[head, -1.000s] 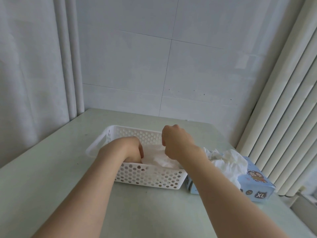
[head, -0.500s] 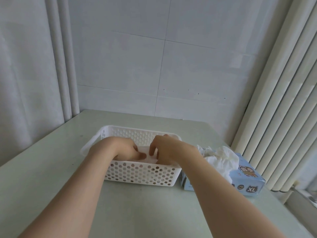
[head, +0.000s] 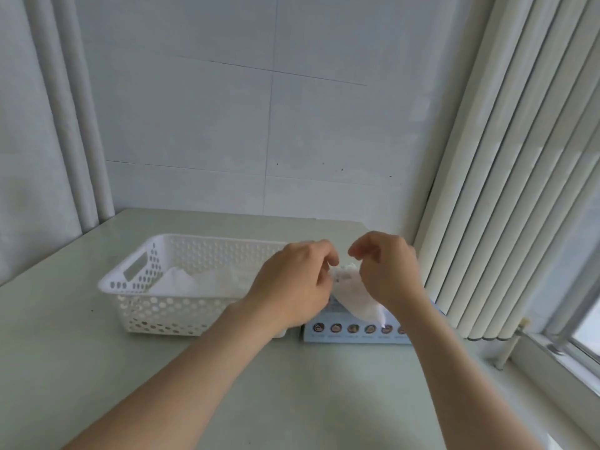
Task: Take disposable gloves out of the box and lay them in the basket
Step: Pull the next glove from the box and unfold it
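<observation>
Both our hands, left hand (head: 293,284) and right hand (head: 388,271), pinch a glove (head: 352,295) poking from the box (head: 354,331) at three o'clock of the basket (head: 152,306), so we judge the pull underway, next lifting it free toward nine o'clock.

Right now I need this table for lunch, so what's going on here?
A person at the table pinches a white glove just above the blue box, using the left hand and right hand together. Other gloves lie in the white basket beside the box.
</observation>
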The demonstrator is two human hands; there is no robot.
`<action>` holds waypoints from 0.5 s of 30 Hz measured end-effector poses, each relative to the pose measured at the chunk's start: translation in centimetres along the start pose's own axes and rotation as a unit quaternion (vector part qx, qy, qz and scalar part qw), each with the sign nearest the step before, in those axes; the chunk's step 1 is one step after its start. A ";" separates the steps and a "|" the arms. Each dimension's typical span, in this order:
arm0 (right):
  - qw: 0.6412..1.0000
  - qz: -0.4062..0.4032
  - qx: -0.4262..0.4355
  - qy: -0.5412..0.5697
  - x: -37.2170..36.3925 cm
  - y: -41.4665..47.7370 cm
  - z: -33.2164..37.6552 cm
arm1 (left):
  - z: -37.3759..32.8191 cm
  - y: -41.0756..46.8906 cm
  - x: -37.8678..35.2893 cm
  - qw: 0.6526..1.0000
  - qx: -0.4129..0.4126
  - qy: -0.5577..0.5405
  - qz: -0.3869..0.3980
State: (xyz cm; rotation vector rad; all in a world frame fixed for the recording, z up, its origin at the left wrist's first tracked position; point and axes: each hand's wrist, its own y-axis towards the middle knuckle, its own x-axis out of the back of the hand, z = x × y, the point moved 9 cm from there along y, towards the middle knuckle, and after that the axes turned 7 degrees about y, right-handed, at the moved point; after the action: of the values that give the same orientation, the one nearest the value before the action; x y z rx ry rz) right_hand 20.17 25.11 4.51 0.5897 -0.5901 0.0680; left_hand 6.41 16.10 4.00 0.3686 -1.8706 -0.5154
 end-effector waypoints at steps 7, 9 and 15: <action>0.999 0.026 -0.025 0.025 0.0 -1.7 -4.0 | -3.2 -1.6 -4.1 0.979 -0.127 0.159 0.021; 0.998 0.005 -0.030 0.059 0.4 -1.7 -4.4 | -3.5 -1.5 -4.0 0.984 -0.117 0.134 -0.015; 0.990 -0.104 0.012 0.096 3.0 -1.9 -3.9 | -2.1 -1.1 -2.1 0.995 -0.021 0.048 -0.086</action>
State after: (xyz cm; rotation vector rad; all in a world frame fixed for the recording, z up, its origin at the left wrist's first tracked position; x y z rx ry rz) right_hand 25.04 25.34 2.55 0.6565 -0.3389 -0.0649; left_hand 9.06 15.79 2.38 0.5209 -1.7413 -0.6423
